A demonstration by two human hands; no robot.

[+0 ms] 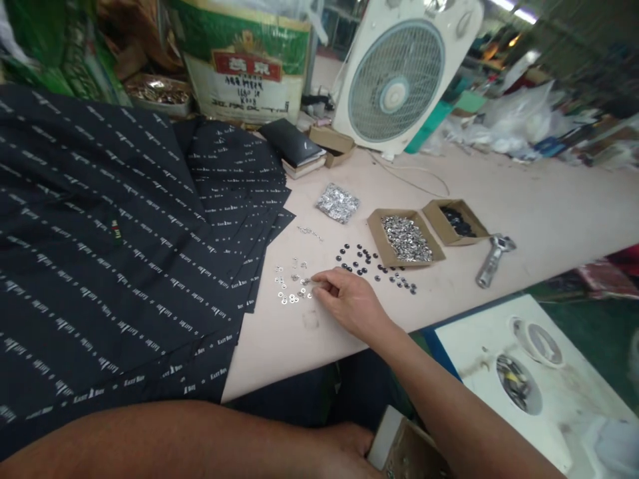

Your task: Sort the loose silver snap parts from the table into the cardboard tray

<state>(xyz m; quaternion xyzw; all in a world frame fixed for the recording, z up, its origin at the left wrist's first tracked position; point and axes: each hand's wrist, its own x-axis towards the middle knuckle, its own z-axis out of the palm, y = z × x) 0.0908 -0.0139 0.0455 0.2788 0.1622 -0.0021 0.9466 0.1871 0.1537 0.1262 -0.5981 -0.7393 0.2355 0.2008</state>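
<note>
My right hand [352,303] is over the table with thumb and index finger nearly together, at the edge of scattered small silver snap-fastener parts [292,298]. Whatever is between the fingertips is too small to make out. Black round caps [357,265] lie loose just beyond the knuckles. Low in the view, my left arm crosses in from the left, and my left hand [347,446] is closed against the side of a small open box [392,426] below the table edge. Its fingers are partly hidden.
Silver parts fill a cardboard box [378,239]; another box [456,239] holds black pieces. A metal tool [492,263] lies right, a bag of silver parts [338,203] farther back. Dark printed fabric [124,266] covers the left. A fan [344,106] stands behind; a white machine top [479,332] is right.
</note>
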